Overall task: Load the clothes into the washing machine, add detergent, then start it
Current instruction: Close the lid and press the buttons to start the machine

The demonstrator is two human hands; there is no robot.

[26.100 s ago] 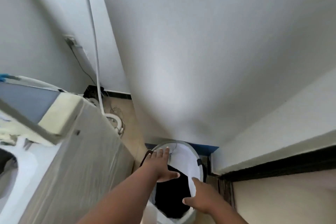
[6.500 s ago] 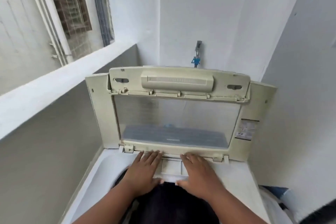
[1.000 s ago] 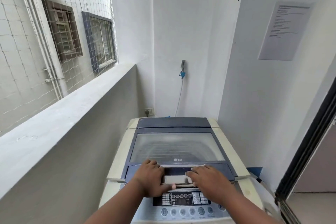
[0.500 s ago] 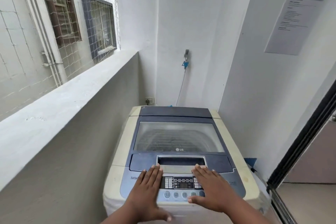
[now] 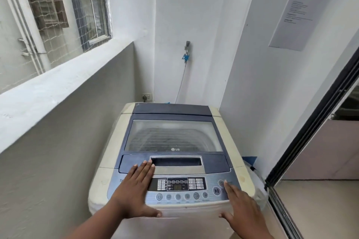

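The washing machine [image 5: 171, 153] stood directly ahead, lid shut. Both hands lay flat and empty on its control panel [image 5: 180, 188]; the right hand [image 5: 241, 206] was nearer the start button [image 5: 216, 190] than the left hand [image 5: 136, 190].

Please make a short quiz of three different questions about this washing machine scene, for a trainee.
1. True or false: the lid of the washing machine stands open.
2. Which hand has its fingertips near the round button at the right end of the control panel? A) left hand B) right hand
3. Fill in: the hose on the back wall hangs down from a ____.

Key: 1 false; 2 B; 3 tap.
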